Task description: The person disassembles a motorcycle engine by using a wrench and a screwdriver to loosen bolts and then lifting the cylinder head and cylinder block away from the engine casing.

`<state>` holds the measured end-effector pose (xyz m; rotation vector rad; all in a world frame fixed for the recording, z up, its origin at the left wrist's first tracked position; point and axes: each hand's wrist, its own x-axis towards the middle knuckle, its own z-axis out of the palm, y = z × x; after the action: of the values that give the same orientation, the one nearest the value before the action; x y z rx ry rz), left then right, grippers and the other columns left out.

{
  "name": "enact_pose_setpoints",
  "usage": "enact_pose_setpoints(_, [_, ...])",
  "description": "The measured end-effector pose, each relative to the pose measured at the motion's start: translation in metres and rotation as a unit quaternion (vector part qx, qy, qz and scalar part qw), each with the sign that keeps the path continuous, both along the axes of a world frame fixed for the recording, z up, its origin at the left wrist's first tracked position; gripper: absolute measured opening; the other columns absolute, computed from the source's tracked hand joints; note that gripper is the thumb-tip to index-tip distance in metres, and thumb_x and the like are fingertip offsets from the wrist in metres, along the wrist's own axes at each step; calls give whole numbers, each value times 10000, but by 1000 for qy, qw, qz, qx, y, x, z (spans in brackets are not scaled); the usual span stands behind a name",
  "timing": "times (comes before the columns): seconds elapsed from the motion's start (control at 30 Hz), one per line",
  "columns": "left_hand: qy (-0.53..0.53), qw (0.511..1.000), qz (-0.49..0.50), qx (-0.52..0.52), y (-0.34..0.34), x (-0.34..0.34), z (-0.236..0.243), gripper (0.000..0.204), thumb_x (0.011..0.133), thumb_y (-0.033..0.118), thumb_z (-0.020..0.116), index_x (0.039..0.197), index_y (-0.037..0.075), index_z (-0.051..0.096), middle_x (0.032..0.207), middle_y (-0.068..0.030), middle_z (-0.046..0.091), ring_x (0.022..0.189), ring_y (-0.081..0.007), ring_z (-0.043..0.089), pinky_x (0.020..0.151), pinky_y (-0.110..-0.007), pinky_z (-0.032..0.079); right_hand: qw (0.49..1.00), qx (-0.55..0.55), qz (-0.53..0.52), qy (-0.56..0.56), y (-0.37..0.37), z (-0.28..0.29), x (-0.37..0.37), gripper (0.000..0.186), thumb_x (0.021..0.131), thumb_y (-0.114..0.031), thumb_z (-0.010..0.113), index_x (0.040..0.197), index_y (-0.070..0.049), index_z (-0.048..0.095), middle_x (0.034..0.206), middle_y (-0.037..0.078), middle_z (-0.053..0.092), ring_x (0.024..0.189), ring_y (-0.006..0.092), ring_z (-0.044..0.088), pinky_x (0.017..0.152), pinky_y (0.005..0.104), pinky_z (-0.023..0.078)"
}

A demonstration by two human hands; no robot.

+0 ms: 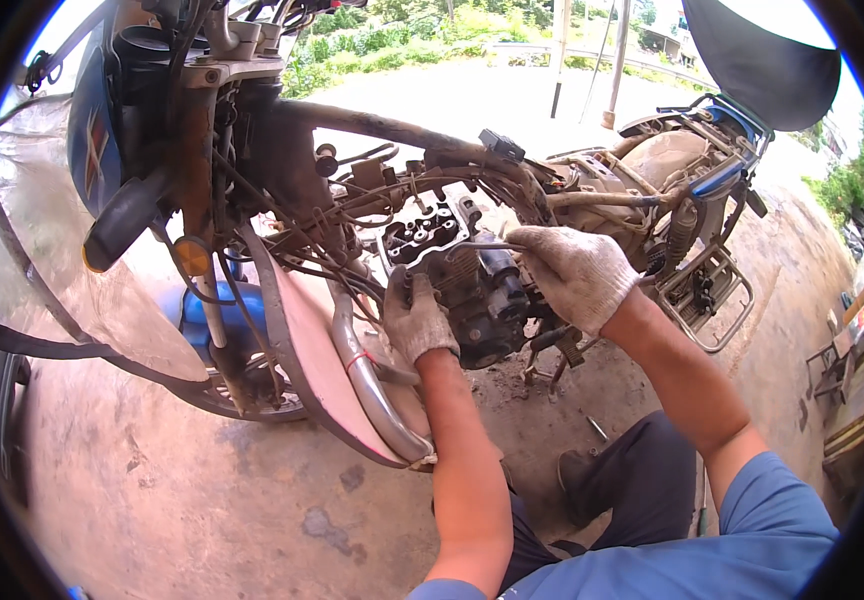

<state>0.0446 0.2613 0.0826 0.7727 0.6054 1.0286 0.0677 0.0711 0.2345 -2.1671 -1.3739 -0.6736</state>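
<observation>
An uncovered engine top (430, 228) with bolts and openings sits in the motorcycle's frame, above the dark engine block (482, 320). My left hand (417, 320), in a dirty white knit glove, is at the engine's near left side with fingers curled; what they grip, if anything, is hidden. My right hand (572, 275), gloved alike, is closed on a thin bent metal tool (482, 245), whose far end reaches over the engine at the rim of the open top. A bundle of cables (352, 200) runs above and to the left of the engine.
The handlebar and fork (212, 110) rise at upper left, beside a blue front fender (207, 315). A silver exhaust pipe (362, 370) and pinkish panel (302, 340) stand left of my arm. The rear frame (697, 185) extends right. A small metal piece (598, 428) lies on the concrete floor (202, 490).
</observation>
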Motion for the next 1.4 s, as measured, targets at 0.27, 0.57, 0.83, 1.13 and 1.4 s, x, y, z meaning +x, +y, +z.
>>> enact_pose_setpoints(0.27, [27, 951, -133, 276, -38, 5, 13, 369, 877, 58, 831, 1220, 22, 701, 1034, -26, 723, 766, -63, 620, 623, -198, 494, 805, 220, -51, 549, -133, -76, -16, 283, 1022, -55, 611, 1291, -31, 695, 1086, 44, 749, 978, 75, 629, 911, 251, 524])
enact_pose_setpoints(0.57, [31, 861, -313, 400, -189, 31, 29, 371, 859, -60, 774, 1217, -16, 685, 1118, -100, 729, 982, -151, 692, 862, -274, 573, 726, 242, -21, 643, -211, -115, 7, 287, 1061, -235, 597, 1266, -56, 687, 886, -23, 666, 729, 55, 559, 656, 246, 486])
enact_pose_setpoints(0.83, [102, 689, -406, 592, -297, 47, 43, 373, 804, -44, 811, 1164, -7, 719, 1078, -72, 720, 936, -162, 695, 850, -300, 576, 678, 378, -21, 630, -290, -145, 44, 243, 1061, -275, 592, 1133, -68, 696, 816, -5, 639, 678, 69, 573, 589, 261, 484])
enact_pose_setpoints(1.13, [71, 530, -417, 735, -365, 199, 75, 303, 936, 133, 653, 1205, 2, 701, 1092, -198, 718, 1035, -328, 703, 925, -384, 541, 813, 100, -148, 555, -302, -174, 58, 313, 965, -247, 532, 1125, -22, 680, 1023, 251, 730, 1004, 452, 689, 877, 523, 538])
enact_pose_setpoints(1.4, [183, 345, -440, 809, -480, 377, 54, 325, 893, 276, 740, 1159, 93, 765, 1131, -160, 757, 1049, -337, 718, 970, -410, 546, 834, -37, -79, 544, -279, -164, 47, 303, 909, -167, 554, 1170, -52, 654, 1017, 252, 727, 958, 468, 696, 827, 554, 554])
